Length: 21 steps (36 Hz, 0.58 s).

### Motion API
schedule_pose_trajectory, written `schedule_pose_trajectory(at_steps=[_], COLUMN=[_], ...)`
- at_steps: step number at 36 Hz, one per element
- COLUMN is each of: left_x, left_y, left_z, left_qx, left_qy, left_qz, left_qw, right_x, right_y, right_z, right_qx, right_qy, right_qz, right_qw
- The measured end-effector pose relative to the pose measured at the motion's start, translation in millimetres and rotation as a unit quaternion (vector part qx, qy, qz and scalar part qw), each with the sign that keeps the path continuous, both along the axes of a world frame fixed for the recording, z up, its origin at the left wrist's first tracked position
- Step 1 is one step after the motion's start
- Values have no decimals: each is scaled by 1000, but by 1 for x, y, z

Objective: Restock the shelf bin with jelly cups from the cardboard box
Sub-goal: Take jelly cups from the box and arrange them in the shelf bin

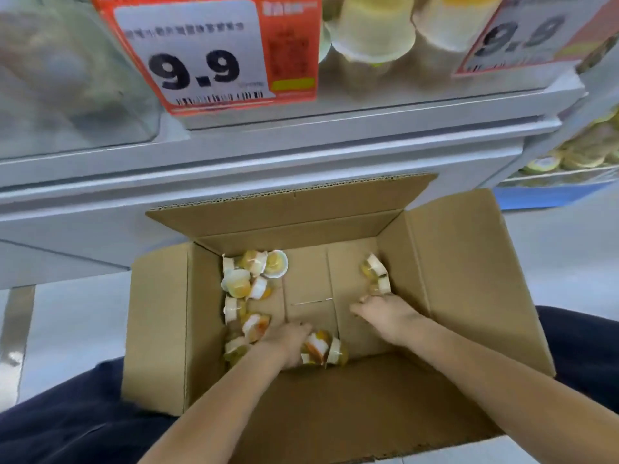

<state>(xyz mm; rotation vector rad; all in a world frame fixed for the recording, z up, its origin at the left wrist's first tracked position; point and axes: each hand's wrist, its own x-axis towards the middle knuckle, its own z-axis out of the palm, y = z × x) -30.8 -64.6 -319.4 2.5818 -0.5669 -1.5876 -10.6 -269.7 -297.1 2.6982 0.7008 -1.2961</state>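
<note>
The white shelf unit [234, 162] fills the view beyond both hands, its ledge running just past the far flap of the box. On it, up and away from the left hand, stands a clear shelf bin [67, 78] whose contents are too blurred to name. A red-and-white price sign [204, 51] reading 9.9 hangs above the box, and a second 9.9 sign [522, 38] hangs further toward the right hand's side. Between the signs sit pale yellow tubs [375, 28].

The open cardboard box [469, 279] lies below the shelf with its flaps spread, between the person's dark-clad knees [586, 346]. Both forearms reach into it. Its floor is mostly bare.

The left hand [284, 343] is down at the near left of the box floor, fingers curled over a bunch of jelly cups [321, 349] that press against its thumb side; more of the cups lie just beyond it along the left wall, up to the far corner [254, 272]. The right hand [388, 316] rests palm down toward the right wall, fingers bent, fingertips touching two jelly cups [376, 274] lying just ahead of it; whether it grips them I cannot tell.

Far off past the right hand, a lower shelf holds round yellow packs [582, 152].
</note>
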Motion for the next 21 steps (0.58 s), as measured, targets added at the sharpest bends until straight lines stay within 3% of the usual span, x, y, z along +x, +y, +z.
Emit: schedule_pose_trajectory(at_steps=[6,13,15,19,21], left_x=[-9,-17,-12,-2,1], left_y=[1,8,13,30,39], left_z=[-25,-35,-33,-24,-14], left_qx=[34,9,2,-56,-110], left_qy=[42,9,12,54,112], left_qz=[58,91,138,305,421], left_qw=[997,996,990,949,894], right_x=[-4,-3,-4,-7,-10], right_y=[-9,-8,-7,-3,-5], right_z=[-24,-34,-38,-37,-31], right_qx=[-34,-124,-120,-106,-83], right_qy=[-30,7,-1,0,17], right_qz=[-20,128,138,97,12], right_qw=[999,984,983,990,996])
